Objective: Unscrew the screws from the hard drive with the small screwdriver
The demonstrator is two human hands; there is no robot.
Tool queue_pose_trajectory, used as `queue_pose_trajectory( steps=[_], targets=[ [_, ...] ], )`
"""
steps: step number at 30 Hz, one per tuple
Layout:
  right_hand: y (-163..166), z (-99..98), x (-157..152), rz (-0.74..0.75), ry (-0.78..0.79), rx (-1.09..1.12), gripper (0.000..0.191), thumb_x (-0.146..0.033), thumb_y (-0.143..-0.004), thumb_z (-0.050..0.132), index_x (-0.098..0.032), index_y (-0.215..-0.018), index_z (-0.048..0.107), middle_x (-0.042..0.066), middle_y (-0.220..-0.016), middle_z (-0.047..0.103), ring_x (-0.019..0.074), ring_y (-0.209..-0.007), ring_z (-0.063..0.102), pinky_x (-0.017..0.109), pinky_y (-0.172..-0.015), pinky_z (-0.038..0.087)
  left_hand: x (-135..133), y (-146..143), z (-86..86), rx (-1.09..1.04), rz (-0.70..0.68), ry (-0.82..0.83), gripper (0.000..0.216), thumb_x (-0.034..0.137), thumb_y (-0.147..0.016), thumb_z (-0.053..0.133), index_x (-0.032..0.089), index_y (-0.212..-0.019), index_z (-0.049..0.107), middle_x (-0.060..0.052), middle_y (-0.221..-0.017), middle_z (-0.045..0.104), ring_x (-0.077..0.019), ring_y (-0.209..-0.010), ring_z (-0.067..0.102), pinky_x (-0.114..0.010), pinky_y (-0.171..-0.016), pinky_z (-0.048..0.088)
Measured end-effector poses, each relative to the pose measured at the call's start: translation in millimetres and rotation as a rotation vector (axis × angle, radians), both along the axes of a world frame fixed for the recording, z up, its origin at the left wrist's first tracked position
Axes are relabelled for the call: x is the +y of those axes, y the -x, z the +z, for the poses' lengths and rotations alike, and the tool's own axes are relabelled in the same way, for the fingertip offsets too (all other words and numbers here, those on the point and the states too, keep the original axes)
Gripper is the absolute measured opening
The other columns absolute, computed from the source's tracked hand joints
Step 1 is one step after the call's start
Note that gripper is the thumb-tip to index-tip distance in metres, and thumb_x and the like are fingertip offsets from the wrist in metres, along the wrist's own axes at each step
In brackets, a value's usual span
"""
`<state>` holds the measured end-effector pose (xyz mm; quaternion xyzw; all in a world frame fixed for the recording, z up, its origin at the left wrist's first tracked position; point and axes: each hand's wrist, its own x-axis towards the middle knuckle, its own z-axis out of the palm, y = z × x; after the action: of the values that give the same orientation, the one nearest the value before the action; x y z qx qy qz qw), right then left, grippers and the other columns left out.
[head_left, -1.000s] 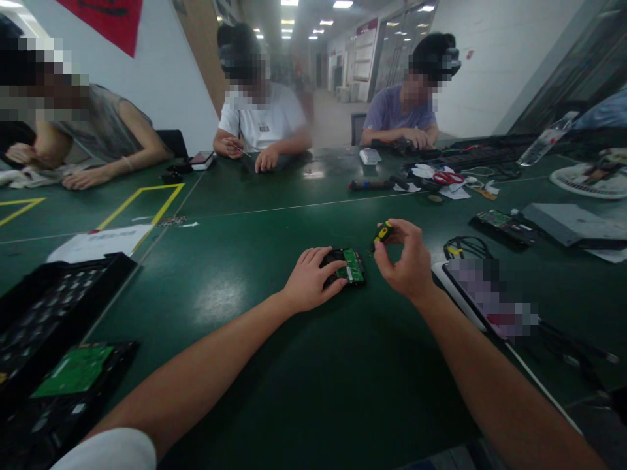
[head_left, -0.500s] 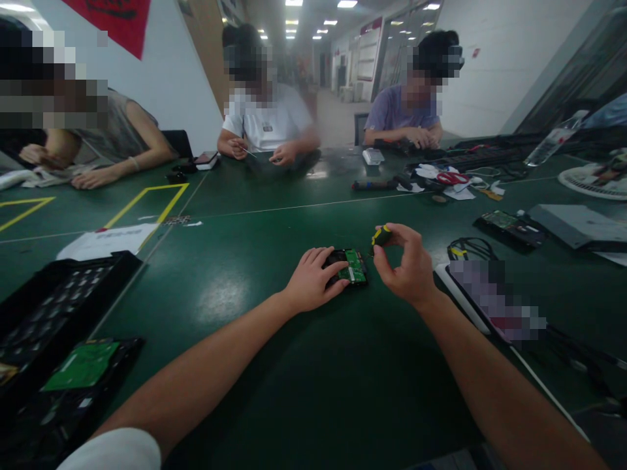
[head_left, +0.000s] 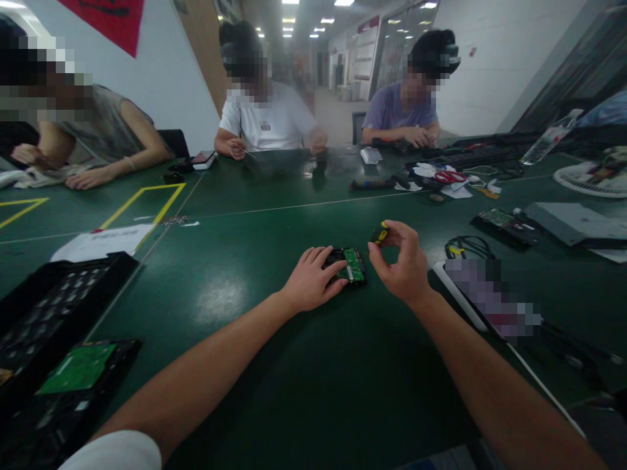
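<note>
On the green table lies a hard drive [head_left: 354, 266], its green circuit board facing up. My left hand [head_left: 313, 277] holds it down from the left, fingers over its far edge and thumb lying across the board. Between thumb and fingertips, my right hand [head_left: 404, 264] pinches a screwdriver [head_left: 379, 233] with a short black-and-yellow handle. The screwdriver is just right of the drive and above the table. Its shaft and tip are too small and dark to make out.
At left are a black tray [head_left: 63, 300] and another drive with a green board [head_left: 78, 367]. On my right lie a phone-like device [head_left: 484, 297], a coiled cable [head_left: 470, 248], another hard drive [head_left: 507, 225] and a grey case [head_left: 575, 222]. Several people sit across the table.
My right hand and the screwdriver have shifted slightly, and the handle has turned a little. My left hand stays on the hard drive. Across the table, a person's hand has risen.
</note>
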<state>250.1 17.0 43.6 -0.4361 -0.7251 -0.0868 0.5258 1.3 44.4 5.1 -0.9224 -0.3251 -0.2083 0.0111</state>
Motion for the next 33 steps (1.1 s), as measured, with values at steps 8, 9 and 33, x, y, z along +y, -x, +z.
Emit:
queue_pose_trajectory(
  steps=[8, 9, 33],
  targets=[
    [2.7, 2.1, -4.0, -0.011, 0.016, -0.029, 0.060, -0.026, -0.100, 0.064, -0.030, -0.155, 0.041, 0.013, -0.132, 0.066, 0.0245, -0.094, 0.074, 0.047, -0.088, 0.069, 0.6, 0.1, -2.3, 0.002, -0.002, -0.010, 0.051, 0.054, -0.109, 0.048, 0.025, -0.148, 0.064, -0.019, -0.159, 0.051, -0.0396, -0.148, 0.047, -0.064, -0.122, 0.038],
    [2.9, 1.4, -3.8, -0.007, 0.021, -0.015, 0.060, -0.026, -0.100, 0.064, -0.030, -0.156, 0.040, 0.013, -0.132, 0.067, 0.0242, -0.094, 0.075, 0.047, -0.088, 0.069, 0.7, 0.1, -2.4, 0.001, -0.003, -0.008, 0.051, 0.054, -0.109, 0.048, 0.025, -0.148, 0.064, -0.019, -0.159, 0.051, -0.0396, -0.148, 0.047, -0.064, -0.122, 0.038],
    [3.1, -6.0, -1.7, -0.013, 0.028, 0.008, 0.066, -0.025, -0.099, 0.066, -0.030, -0.159, 0.039, 0.013, -0.136, 0.067, 0.0240, -0.092, 0.077, 0.047, -0.087, 0.070, 2.5, 0.4, -3.9, -0.022, -0.007, 0.000, 0.051, 0.055, -0.107, 0.052, 0.026, -0.146, 0.065, -0.018, -0.158, 0.052, -0.0386, -0.147, 0.048, -0.064, -0.122, 0.038]
  ],
)
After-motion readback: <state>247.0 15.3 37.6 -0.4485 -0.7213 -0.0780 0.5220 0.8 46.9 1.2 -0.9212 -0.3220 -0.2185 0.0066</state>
